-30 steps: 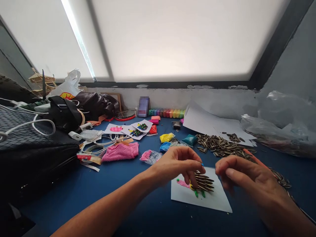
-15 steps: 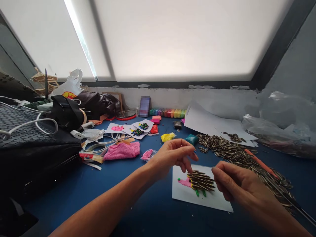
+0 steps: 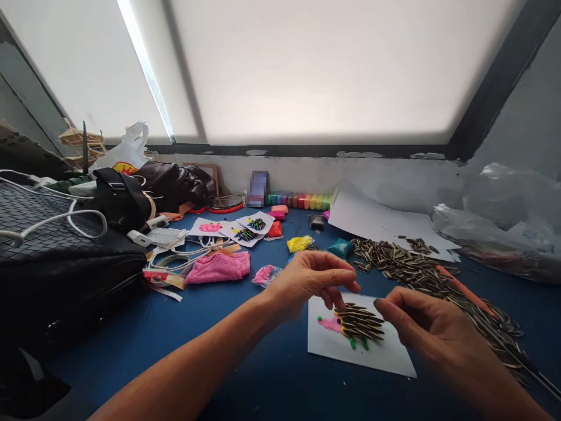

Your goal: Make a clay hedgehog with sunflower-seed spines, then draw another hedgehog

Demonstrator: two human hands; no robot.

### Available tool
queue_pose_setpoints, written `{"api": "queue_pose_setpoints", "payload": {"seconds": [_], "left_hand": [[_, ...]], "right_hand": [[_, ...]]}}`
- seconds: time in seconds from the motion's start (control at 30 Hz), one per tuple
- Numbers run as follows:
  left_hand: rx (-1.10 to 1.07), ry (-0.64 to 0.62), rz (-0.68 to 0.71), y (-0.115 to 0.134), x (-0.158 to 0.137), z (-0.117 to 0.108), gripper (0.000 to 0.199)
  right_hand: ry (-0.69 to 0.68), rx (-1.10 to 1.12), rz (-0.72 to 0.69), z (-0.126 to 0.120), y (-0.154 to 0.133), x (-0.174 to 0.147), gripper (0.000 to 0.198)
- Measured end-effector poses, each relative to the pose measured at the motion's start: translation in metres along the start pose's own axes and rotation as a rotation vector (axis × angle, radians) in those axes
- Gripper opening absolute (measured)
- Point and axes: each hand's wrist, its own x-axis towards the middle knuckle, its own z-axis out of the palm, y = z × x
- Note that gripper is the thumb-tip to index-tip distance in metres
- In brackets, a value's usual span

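Observation:
Over the upper left of a white card (image 3: pixel 363 362) hovers my left hand (image 3: pixel 318 278), its fingers curled and the thumb close to the index finger. Whatever it may hold is hidden. My right hand (image 3: pixel 423 324) is at the card's right side, thumb and index finger pinched together; anything between them is too small to make out. On the card lies a hedgehog picture (image 3: pixel 359 323): a pink clay face with a green nose, yellow clay along the body edge, green feet, and striped sunflower seeds as spines. The left fingertips hang just above its head end.
A heap of sunflower seeds (image 3: pixel 403 263) spreads to the right, with an orange-handled tool (image 3: pixel 467 292) on it. Behind are white paper sheets (image 3: pixel 372 213), a teal clay packet (image 3: pixel 339 248) and a yellow one (image 3: pixel 300 244). Left are a pink cloth (image 3: pixel 219 267), finished cards (image 3: pixel 230 231) and a black bag (image 3: pixel 74 275).
My left hand has shifted slightly right and down. The right hand stays nearly in place, and the whole view has drifted a little. The card looks otherwise the same.

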Motion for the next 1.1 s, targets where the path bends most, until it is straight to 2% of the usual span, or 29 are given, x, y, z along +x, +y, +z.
{"api": "queue_pose_setpoints", "payload": {"seconds": [0.07, 0.17, 0.3, 0.47, 0.53, 0.73, 0.93, 1.1], "left_hand": [[0.011, 0.0, 0.009, 0.0, 0.0, 0.001, 0.028], [0.026, 0.004, 0.014, 0.001, 0.001, 0.001, 0.032], [0.042, 0.014, 0.011, 0.001, 0.001, 0.001, 0.03], [0.029, 0.008, 0.022, 0.003, 0.0, 0.0, 0.028], [0.025, 0.013, 0.018, 0.004, 0.0, 0.0, 0.028], [0.017, 0.007, 0.04, 0.006, -0.001, 0.002, 0.022], [0.012, -0.007, 0.053, 0.005, -0.002, 0.0, 0.024], [0.018, -0.016, 0.057, 0.005, -0.002, 0.0, 0.028]], "right_hand": [[0.023, -0.029, -0.006, 0.001, 0.002, 0.0, 0.042], [0.035, -0.005, -0.033, 0.004, 0.007, 0.0, 0.029], [-0.007, -0.022, -0.036, 0.006, 0.01, 0.002, 0.03], [0.095, -0.074, -0.072, 0.005, 0.01, 0.005, 0.026], [0.092, -0.114, -0.071, 0.005, 0.011, 0.006, 0.024], [0.045, -0.203, -0.124, 0.008, 0.011, 0.009, 0.033], [0.089, -0.202, -0.174, 0.013, 0.01, 0.007, 0.031], [0.075, -0.293, -0.223, 0.016, 0.014, 0.009, 0.031]]}}
